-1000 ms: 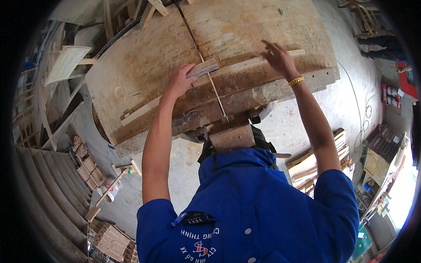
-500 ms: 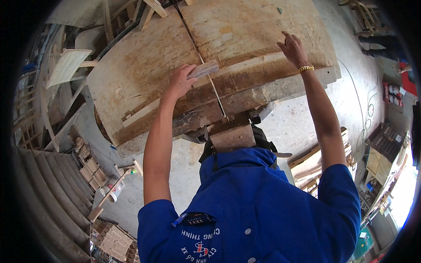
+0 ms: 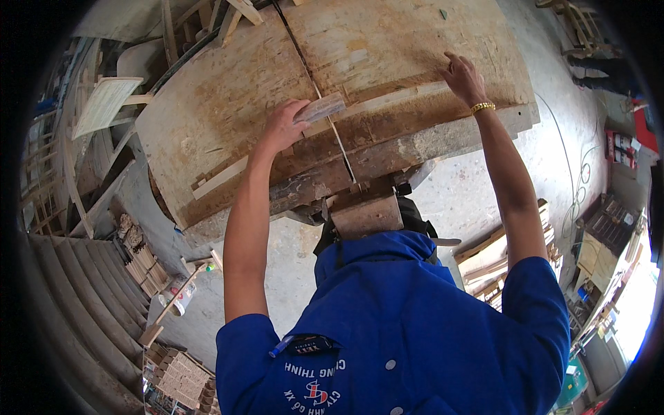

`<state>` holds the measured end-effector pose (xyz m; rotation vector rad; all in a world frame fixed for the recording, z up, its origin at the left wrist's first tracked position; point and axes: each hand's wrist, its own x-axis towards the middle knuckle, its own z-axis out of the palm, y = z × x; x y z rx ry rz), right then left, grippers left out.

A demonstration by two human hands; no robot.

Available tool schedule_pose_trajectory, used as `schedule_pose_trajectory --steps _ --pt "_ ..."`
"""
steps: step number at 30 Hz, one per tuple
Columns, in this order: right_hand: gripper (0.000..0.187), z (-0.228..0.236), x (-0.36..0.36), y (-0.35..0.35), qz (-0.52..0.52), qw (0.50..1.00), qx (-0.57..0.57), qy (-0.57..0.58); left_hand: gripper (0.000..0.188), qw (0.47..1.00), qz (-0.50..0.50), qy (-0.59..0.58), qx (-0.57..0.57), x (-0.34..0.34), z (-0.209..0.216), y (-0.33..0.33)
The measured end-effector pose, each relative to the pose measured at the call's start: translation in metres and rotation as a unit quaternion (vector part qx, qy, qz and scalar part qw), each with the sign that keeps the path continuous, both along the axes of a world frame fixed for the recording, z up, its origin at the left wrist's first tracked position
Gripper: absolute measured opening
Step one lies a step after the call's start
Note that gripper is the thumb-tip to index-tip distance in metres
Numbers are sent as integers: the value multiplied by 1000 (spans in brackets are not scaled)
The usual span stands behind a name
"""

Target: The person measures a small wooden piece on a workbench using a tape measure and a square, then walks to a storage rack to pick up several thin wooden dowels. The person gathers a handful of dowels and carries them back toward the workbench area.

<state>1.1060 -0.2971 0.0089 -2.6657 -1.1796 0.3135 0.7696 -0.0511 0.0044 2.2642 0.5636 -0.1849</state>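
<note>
The surface [image 3: 214,124] spans the upper middle of the frame, a slot [image 3: 297,52] running down it from the top edge. At upper centre, a block [image 3: 325,107] lies across the slot, its left end in the left hand [image 3: 282,126]. The right hand [image 3: 465,77] is over the surface's right part. Stacked pieces [image 3: 178,379] sit at lower left, boards [image 3: 481,268] right of centre.

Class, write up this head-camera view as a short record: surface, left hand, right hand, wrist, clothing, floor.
Surface: broad, worn wooden tabletop, crossed by a narrow slot
Left hand: gripping a wooden block that spans the slot
Right hand: holding nothing visible, fingers partly bent; contact with the tabletop unclear
Wrist: gold-coloured bracelet on the right
Clothing: blue shirt
Floor: wood pieces stacked at lower left
</note>
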Motion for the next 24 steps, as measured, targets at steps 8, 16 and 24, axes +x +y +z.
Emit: schedule_pose_trajectory --steps 8,16,24 --pt "46 -1 1 -4 -3 1000 10 -16 48 1000 -6 3 -11 4 8 0" --pt "51 -5 18 6 -7 998 62 -22 48 998 -33 -49 36 4 0 -2" --pt "54 1 -75 39 102 973 202 -52 41 998 -14 -15 64 3 13 -13"
